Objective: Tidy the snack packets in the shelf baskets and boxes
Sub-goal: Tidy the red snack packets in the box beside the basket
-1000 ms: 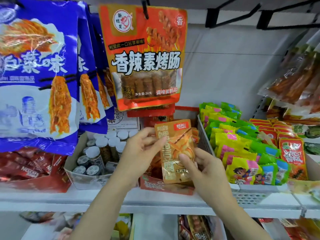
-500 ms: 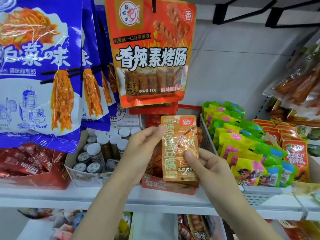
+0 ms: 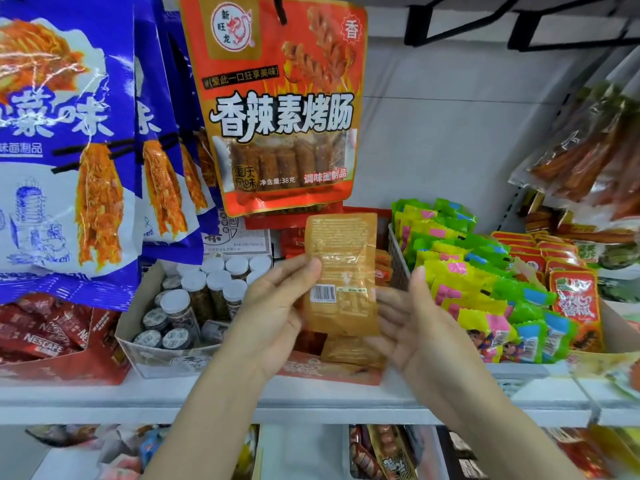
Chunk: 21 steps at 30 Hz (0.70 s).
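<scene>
Shelf [image 3: 311, 396] front edge runs below my hands. Red box [image 3: 332, 370] sits mid-shelf, just behind that edge, directly under packet. Orange packet [image 3: 341, 271] upright, long axis vertical, barcode side facing me. My left hand [image 3: 277, 313] pinches its left edge. My right hand [image 3: 420, 327], fingers spread, at right edge; contact unclear. Left hand nearer for lowering, I judge.

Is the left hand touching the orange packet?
Touching. The head view shows the left hand with its thumb pressed on the orange packet above the barcode.
</scene>
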{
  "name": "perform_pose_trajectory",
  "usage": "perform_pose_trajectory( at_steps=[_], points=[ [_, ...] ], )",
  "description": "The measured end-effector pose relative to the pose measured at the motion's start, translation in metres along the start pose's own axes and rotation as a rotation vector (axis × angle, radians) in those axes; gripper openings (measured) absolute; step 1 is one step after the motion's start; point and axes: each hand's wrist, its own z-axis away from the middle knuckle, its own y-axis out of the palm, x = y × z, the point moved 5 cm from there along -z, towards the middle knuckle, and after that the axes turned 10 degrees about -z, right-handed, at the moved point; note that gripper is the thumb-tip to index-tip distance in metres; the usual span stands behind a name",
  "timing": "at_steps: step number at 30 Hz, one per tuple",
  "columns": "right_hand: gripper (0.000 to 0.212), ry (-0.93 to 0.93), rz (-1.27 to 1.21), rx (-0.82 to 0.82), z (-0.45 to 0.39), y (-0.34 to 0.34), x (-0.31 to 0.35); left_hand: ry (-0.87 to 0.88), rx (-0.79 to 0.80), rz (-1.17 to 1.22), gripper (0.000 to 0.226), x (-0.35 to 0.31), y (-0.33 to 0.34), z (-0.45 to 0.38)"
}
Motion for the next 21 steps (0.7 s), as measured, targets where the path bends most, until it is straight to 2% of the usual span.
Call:
perform_pose_trajectory(
  at_steps=[3,5,11,14,19,21],
  points=[
    [0.051,-0.117,0.128,-0.024,-0.001,-0.003,0.004,0.025,-0.106,-0.105,0.025,-0.001,-0.007,0.000],
    [0.051,-0.169,0.166,-0.074,0.000,-0.005,0.004,0.033,-0.113,-0.146,0.028,-0.001,-0.005,0.000],
    [0.031,-0.156,0.125,-0.106,-0.001,-0.008,0.002,0.022,-0.098,-0.146,0.032,-0.006,-0.006,0.002],
    [0.031,-0.094,0.041,-0.072,-0.001,-0.007,0.000,-0.009,0.002,-0.120,0.033,-0.007,-0.002,0.004],
    [0.025,0.188,-0.200,0.166,0.004,0.010,-0.010,-0.073,0.248,-0.124,0.034,0.002,0.019,0.012],
    [0.021,0.237,-0.220,0.230,0.006,0.016,-0.016,-0.062,0.287,-0.087,0.029,0.006,0.026,0.015]
  ],
)
